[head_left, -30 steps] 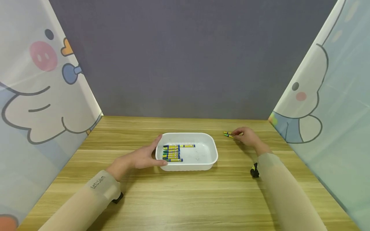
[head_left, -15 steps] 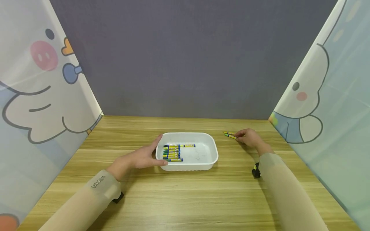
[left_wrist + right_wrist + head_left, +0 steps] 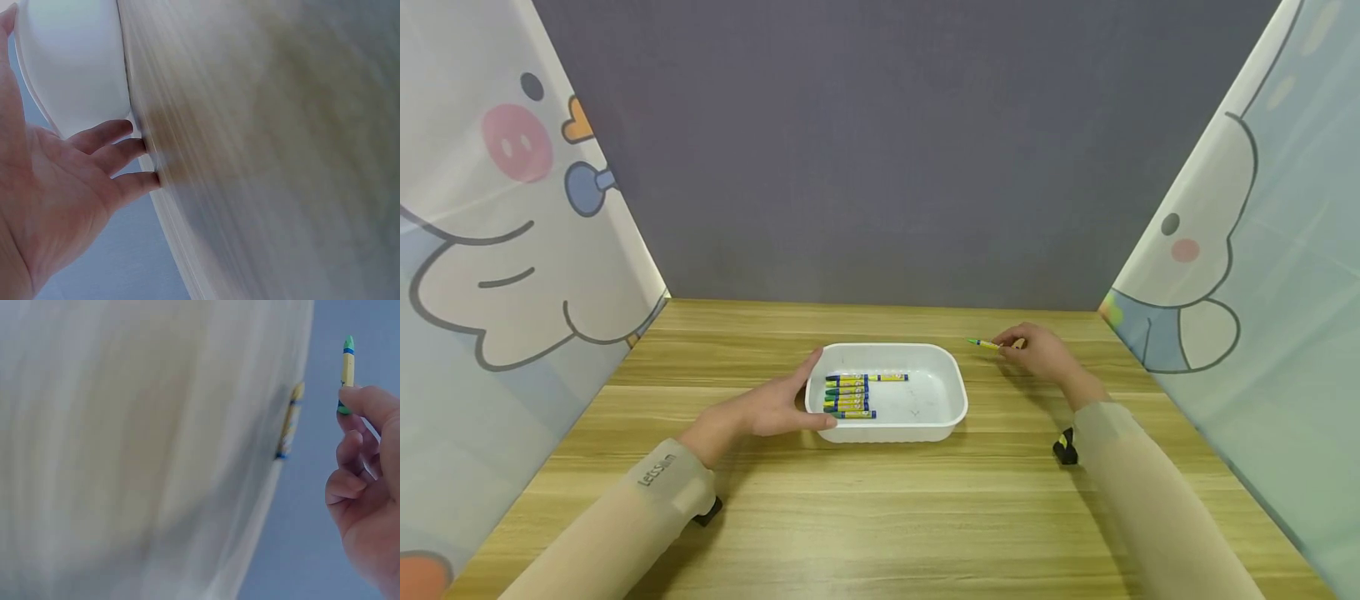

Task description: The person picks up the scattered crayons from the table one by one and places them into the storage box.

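My left hand (image 3: 775, 407) holds the left end of a white plastic tray (image 3: 928, 429), thumb over the near rim and index finger at the far-left corner. In the left wrist view several fingers of this hand (image 3: 69, 181) reach along the tray's outer wall (image 3: 75, 69) near the table. With thumb and index finger my right hand (image 3: 1037, 352) pinches a light green crayon (image 3: 348, 367) in a yellow wrapper, tip pointing away from the hand. A yellow crayon (image 3: 289, 422) lies on the table beside that hand; in the head view the hand mostly hides it.
Inside the tray, several crayons (image 3: 847, 398) lie side by side at the left, and one more crayon (image 3: 891, 377) continues the far row. The wooden table (image 3: 880, 517) meets a grey panel (image 3: 880, 167) behind and cartoon-printed curtains (image 3: 1187, 250) at both sides.
The light green crayon, lying by the yellow one before, is now pinched in my right hand and has moved slightly left and up. My left hand and the tray stay in place.
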Demonstrator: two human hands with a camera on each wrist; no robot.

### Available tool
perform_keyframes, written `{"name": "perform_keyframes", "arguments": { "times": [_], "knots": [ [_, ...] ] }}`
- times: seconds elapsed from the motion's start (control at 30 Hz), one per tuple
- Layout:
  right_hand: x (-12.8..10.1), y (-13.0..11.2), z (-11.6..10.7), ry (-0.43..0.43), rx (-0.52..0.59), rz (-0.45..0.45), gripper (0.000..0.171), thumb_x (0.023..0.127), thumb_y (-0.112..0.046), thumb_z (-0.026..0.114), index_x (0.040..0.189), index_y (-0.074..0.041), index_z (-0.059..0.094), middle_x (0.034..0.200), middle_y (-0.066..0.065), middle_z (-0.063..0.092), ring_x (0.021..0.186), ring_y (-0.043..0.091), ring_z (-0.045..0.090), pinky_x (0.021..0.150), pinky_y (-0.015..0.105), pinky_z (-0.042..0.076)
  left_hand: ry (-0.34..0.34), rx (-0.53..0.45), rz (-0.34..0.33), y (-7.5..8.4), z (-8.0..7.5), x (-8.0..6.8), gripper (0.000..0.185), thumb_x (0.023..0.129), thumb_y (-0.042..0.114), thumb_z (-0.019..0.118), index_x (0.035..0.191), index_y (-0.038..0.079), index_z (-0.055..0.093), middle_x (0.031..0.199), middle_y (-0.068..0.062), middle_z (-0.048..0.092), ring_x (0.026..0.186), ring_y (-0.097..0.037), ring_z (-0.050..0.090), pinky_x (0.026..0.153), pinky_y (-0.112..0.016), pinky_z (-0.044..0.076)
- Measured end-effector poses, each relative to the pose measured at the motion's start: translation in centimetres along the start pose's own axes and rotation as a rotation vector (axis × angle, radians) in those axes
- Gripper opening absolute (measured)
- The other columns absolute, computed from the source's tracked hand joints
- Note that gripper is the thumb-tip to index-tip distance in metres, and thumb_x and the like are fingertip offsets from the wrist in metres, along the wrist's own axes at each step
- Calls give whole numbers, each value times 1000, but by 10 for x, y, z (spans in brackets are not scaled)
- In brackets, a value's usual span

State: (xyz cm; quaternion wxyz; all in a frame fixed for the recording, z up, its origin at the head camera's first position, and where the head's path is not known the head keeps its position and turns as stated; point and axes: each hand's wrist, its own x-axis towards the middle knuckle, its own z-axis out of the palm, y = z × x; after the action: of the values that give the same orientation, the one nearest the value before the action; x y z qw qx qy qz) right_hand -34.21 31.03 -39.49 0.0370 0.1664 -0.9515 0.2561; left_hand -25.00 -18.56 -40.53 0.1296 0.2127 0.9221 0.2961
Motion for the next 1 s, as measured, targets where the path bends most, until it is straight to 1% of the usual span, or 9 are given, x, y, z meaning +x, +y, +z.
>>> {"name": "perform_keyframes", "arguments": {
  "times": [0.07, 0.13, 0.27, 0.43, 0.6, 0.73, 0.87, 1.0],
  "knots": [
    [2, -12, 1, 17, 16, -24, 19, 107, -18, 72, 121, -9, 82, 115, 13, 77, 93, 23, 63, 83, 39, 50, -2, 0, -2, 0, 0, 0, 132, 91, 66, 81, 178, 19, -6, 158, -28, 57, 128, -34, 63, 121, -64, 42],
    [5, -24, 3, 28, 21, -60, 19, 106, -17, 74, 121, -10, 83, 113, 12, 77, 88, 21, 61, 79, 36, 49, -3, 1, -3, 1, -1, 0, 132, 91, 66, 82, 178, 19, -6, 156, -27, 58, 127, -33, 63, 120, -64, 43],
    [8, -48, 6, 21, 57, -114, 20, 105, -17, 74, 123, -12, 83, 112, 11, 77, 78, 17, 55, 67, 31, 46, -3, 3, -4, 0, 0, 0, 133, 91, 66, 82, 178, 18, -6, 155, -28, 59, 125, -33, 64, 119, -64, 44],
    [11, -74, 15, 5, 108, -142, 20, 104, -17, 74, 122, -16, 84, 110, 8, 75, 74, 16, 53, 62, 28, 44, -1, 6, -5, 1, 0, 0, 133, 91, 66, 81, 178, 17, -6, 159, -28, 56, 129, -35, 63, 120, -65, 43],
    [14, -94, 27, -33, 126, -179, 21, 104, -17, 74, 122, -17, 84, 110, 4, 73, 73, 16, 52, 64, 28, 45, -4, 5, -10, 2, -1, 0, 133, 91, 66, 81, 178, 19, -7, 160, -29, 55, 130, -35, 62, 121, -65, 42],
    [15, -106, 37, -68, 132, -218, 20, 104, -16, 74, 120, -18, 85, 109, 2, 72, 76, 15, 53, 69, 30, 47, -5, 3, -9, 1, -1, 0, 132, 91, 66, 81, 178, 20, -7, 160, -28, 55, 132, -35, 61, 122, -64, 41],
    [16, -116, 46, -98, 113, -256, 19, 103, -15, 75, 118, -20, 86, 105, 0, 71, 81, 15, 54, 73, 30, 47, -6, 8, -8, 1, 0, 1, 133, 91, 66, 81, 178, 21, -8, 158, -28, 56, 130, -34, 62, 121, -64, 42],
    [15, -124, 53, -125, 76, -268, 20, 103, -16, 75, 118, -23, 86, 102, -3, 69, 82, 14, 54, 73, 30, 47, -6, 13, -11, 1, 0, 1, 134, 90, 67, 81, 178, 20, -8, 156, -28, 59, 124, -32, 64, 120, -65, 43]
  ]
}}
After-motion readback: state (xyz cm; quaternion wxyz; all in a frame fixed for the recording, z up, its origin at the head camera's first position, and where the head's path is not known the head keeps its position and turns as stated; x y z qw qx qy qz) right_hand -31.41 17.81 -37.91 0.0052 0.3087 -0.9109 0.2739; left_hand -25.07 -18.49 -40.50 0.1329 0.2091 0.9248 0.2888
